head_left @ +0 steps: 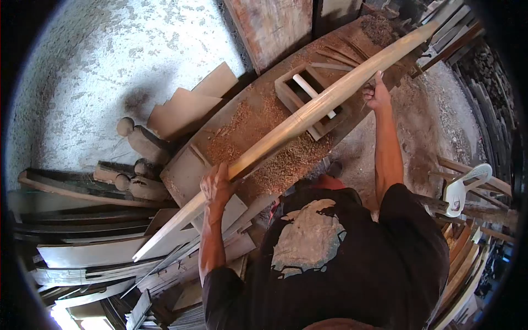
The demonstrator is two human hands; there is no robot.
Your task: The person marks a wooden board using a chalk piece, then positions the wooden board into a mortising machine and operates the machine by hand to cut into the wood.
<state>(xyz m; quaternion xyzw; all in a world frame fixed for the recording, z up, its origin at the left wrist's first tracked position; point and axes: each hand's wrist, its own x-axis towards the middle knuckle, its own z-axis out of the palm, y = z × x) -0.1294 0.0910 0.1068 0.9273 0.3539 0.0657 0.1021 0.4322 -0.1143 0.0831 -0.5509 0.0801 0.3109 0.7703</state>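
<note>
A long wooden board (308,113) runs slantwise across the view, held above the workbench (258,99). My left hand (214,184) wraps around its lower left part, with the fingers over the top. Farther along, toward the upper right end, my right hand (378,94) grips the near edge with curled fingers; part of that grip is hidden behind the board. Underneath the board, on the bench, lies an open rectangular wooden frame (284,91) with a white rod (306,86) across it. The board hides part of both.
Wood shavings (280,170) cover much of the bench. Thin wooden strips (338,58) lie at its far end. Stacked boards (93,253) fill the lower left. Rounded wooden pieces (144,144) stand by the wall. A white plastic chair (467,184) is at the right.
</note>
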